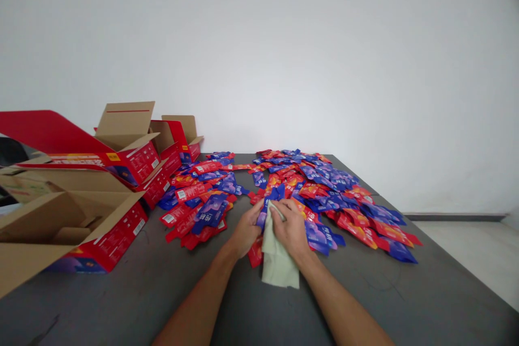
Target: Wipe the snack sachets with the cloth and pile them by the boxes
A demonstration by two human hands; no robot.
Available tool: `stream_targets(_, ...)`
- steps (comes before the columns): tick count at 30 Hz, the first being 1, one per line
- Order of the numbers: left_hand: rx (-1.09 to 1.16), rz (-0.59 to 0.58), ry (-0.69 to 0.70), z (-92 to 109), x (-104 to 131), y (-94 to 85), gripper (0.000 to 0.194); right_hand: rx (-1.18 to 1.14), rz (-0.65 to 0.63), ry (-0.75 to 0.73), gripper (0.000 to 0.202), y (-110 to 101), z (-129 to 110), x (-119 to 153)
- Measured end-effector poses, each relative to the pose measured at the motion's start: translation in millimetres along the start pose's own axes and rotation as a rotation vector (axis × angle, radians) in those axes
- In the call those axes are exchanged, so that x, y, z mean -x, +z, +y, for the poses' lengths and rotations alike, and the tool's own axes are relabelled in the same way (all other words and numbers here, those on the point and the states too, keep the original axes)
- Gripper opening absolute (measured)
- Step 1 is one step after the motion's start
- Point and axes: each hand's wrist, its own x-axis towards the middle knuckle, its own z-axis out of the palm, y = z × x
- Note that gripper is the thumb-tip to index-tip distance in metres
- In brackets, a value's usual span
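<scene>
My left hand (246, 231) grips a blue pouch (263, 216) by its side, just above the dark tabletop. A pale green cloth (279, 265) is pinched in my right hand (292, 227), pressed against the pouch, and its loose end hangs down toward me. The cloth and my fingers cover much of the pouch. Beyond and to the right of my hands spreads a large heap of red and blue pouches (328, 189). Another heap of similar pouches (211, 211) lies to my left. A red pouch (255, 254) rests under my left hand.
Open red cardboard boxes (117, 238) with brown insides line the table's left side, flaps raised. More open boxes (140, 159) stand behind them. The dark grey table (430, 292) ends at a white wall (308, 54) behind and drops to a pale floor (466, 243) at right.
</scene>
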Motion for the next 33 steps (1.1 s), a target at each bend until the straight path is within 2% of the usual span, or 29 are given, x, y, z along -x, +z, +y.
stream_targets(4, -0.007, -0.083, 0.049, -8, -2, -2.5, 0.089, 0.044, 0.078, 0.014, 0.026, -4, 6, -3)
stream_targets(8, -0.018, -0.080, 0.072, -14, -4, -9.0, 0.094, 0.003, 0.014, -0.037, 0.025, 1, 2, 0)
stream_targets(11, -0.048, -0.067, 0.074, -11, -3, -8.7, 0.094, -0.028, -0.021, -0.048, 0.025, 1, -3, 1)
stream_targets(17, -0.032, -0.118, 0.058, -2, 0, -0.2, 0.085, 0.040, 0.127, 0.070, 0.026, -11, 0, -7)
stream_targets(20, 0.005, -0.068, 0.057, -1, -1, 0.6, 0.084, 0.045, 0.134, 0.082, 0.026, -11, 4, -7)
stream_targets(25, 0.134, 0.122, 0.045, 5, -3, -2.4, 0.088, 0.000, 0.019, 0.003, 0.024, 1, -1, 0)
stream_targets(27, 0.173, 0.159, 0.037, 9, -3, -2.6, 0.089, -0.011, -0.016, -0.011, 0.023, 5, -5, 3)
stream_targets(30, 0.196, 0.144, 0.005, 13, -2, -1.1, 0.088, -0.014, -0.018, -0.006, 0.022, 4, -6, 2)
stream_targets(33, 0.174, 0.076, -0.020, 11, -1, 1.0, 0.088, 0.007, 0.058, 0.031, 0.023, -2, -3, -2)
